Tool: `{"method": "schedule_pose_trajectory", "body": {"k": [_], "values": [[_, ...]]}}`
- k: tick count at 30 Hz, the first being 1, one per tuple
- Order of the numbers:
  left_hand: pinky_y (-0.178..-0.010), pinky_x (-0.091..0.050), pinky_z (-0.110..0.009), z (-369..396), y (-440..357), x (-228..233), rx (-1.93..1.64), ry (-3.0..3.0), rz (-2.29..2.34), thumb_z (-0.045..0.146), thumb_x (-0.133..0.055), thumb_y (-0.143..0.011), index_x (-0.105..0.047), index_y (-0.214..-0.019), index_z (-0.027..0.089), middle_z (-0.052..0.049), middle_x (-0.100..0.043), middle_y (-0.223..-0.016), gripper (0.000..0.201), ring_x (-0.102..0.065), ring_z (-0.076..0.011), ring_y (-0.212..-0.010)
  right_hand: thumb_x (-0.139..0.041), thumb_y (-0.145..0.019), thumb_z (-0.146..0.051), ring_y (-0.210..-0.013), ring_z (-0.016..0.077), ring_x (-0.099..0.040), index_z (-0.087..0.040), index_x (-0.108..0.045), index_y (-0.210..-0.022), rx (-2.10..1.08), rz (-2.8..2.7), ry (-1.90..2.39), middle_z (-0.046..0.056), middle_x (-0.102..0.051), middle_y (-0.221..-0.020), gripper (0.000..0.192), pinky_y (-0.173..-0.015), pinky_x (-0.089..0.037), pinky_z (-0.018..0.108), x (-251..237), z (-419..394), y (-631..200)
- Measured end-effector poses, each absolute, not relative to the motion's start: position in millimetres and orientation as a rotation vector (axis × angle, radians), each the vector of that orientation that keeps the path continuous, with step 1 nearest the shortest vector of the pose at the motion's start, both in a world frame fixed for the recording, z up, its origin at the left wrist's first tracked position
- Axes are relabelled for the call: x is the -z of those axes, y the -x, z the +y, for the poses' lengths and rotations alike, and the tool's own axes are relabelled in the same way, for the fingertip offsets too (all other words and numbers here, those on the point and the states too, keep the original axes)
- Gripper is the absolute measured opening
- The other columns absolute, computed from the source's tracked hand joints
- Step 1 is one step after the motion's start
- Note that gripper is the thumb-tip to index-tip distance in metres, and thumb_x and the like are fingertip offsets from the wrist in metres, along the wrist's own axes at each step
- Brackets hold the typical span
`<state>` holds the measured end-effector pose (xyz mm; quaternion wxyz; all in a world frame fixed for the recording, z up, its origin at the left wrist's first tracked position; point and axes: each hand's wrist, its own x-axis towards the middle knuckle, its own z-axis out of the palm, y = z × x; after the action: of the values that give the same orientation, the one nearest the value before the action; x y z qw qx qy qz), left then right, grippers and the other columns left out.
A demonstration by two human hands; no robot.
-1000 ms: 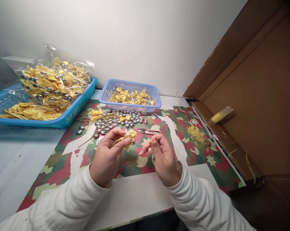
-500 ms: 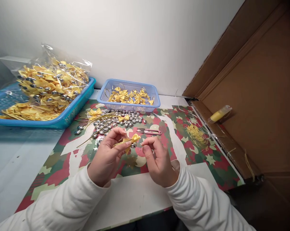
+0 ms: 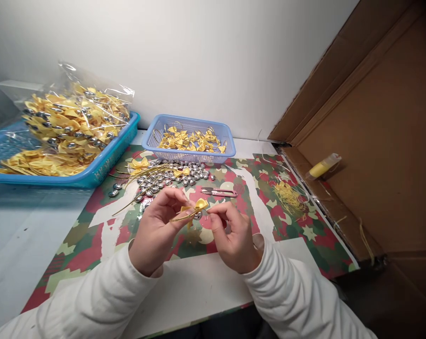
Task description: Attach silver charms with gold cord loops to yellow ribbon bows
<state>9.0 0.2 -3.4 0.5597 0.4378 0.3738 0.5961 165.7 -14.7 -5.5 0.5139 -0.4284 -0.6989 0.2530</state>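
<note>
Between the fingers of my left hand (image 3: 159,228) is a yellow ribbon bow (image 3: 200,205) with a gold cord, and a small silver bell (image 3: 197,215) hangs at its underside. My right hand (image 3: 232,235) is close beside the bow on its right, thumb and forefinger pinched together. What that pinch holds is too small to make out. Just beyond my hands lie a pile of silver bells (image 3: 195,175), a few loose gold cords (image 3: 131,203) and a pair of pink-handled thread snips (image 3: 220,192).
A small blue basket (image 3: 189,155) of yellow bows stands at the back. To the left, a larger blue basket (image 3: 89,176) carries a clear bag of bows with bells. Yellow thread scraps (image 3: 289,197) lie on the right, near a thread spool (image 3: 324,167) and a cardboard wall (image 3: 375,141).
The bow in my left hand has turned slightly and shifted a little to the right. My right fingertips are still pinched beside it.
</note>
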Motion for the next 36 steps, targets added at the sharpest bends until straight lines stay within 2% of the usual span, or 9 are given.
{"method": "schedule_pose_trajectory", "body": {"k": [7,15,19,25,36], "values": [[-0.057,-0.05,-0.02,-1,-11,1,-1.426,-1.137,0.841,0.024,-0.08,-0.075,-0.061,-0.078,0.024,0.002,-0.064,-0.072,0.019,-0.06,-0.0124,-0.066,-0.046,-0.089,-0.016,-0.052,0.0101,-0.046,-0.02,-0.056,-0.087,-0.611,-1.683,1.025,-0.002,-0.052,-0.064,0.011,-0.049,-0.038,0.024,8,-14,-166],[-0.052,-0.047,-0.019,-4,-13,-4,-1.433,-1.185,0.873,0.028,-0.08,-0.075,-0.061,-0.075,0.023,0.002,-0.059,-0.068,0.02,-0.056,-0.0112,-0.06,-0.047,-0.089,-0.013,-0.053,0.01,-0.046,-0.02,-0.058,-0.087,-0.558,-1.717,0.989,-0.001,-0.057,-0.067,0.013,-0.052,-0.04,0.025,5,-13,-166],[-0.055,-0.048,-0.018,-2,-12,-2,-1.415,-1.145,0.839,0.027,-0.081,-0.074,-0.062,-0.076,0.022,0.002,-0.06,-0.069,0.019,-0.057,-0.0109,-0.062,-0.047,-0.089,-0.012,-0.054,0.0107,-0.047,-0.02,-0.058,-0.087,-0.539,-1.72,0.968,0.0,-0.059,-0.068,0.014,-0.052,-0.04,0.025,4,-13,-167],[-0.056,-0.049,-0.017,0,-12,-3,-1.376,-0.983,0.86,0.019,-0.085,-0.063,-0.063,-0.072,0.022,0.003,-0.059,-0.068,0.024,-0.055,-0.0099,-0.062,-0.048,-0.089,-0.009,-0.055,0.0099,-0.045,-0.019,-0.058,-0.087,-0.529,-1.724,0.95,-0.001,-0.057,-0.068,0.014,-0.052,-0.039,0.024,4,-12,-167],[-0.057,-0.047,-0.016,0,-12,-4,-1.344,-0.947,0.891,0.015,-0.081,-0.062,-0.062,-0.072,0.023,0.004,-0.058,-0.069,0.022,-0.053,-0.0099,-0.064,-0.049,-0.088,-0.009,-0.055,0.0091,-0.046,-0.018,-0.057,-0.086,-0.509,-1.709,0.949,-0.002,-0.058,-0.069,0.013,-0.053,-0.039,0.023,6,-12,-166]]}}
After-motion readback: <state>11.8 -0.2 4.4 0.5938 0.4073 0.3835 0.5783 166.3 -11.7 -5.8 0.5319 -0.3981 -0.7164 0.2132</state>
